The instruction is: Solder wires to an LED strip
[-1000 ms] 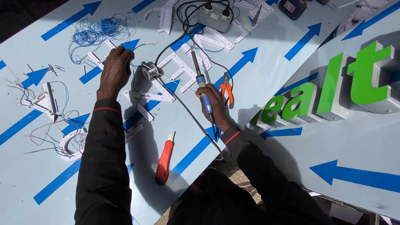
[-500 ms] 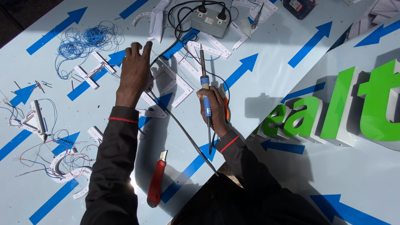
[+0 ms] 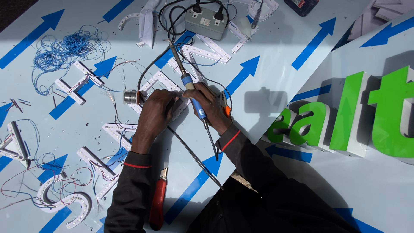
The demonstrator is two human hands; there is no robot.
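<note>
Left hand (image 3: 157, 110) has dropped from upper left onto the white LED strip (image 3: 161, 80) at frame centre, fingers curled on it, meeting the right hand (image 3: 209, 108). Right hand stays fisted round the soldering iron (image 3: 186, 80), tip up; soldering looks underway.

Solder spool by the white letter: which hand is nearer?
Left. The left hand lies just right of the solder spool, almost touching it. The right hand, holding the soldering iron, sits further right, beyond the left.
</note>
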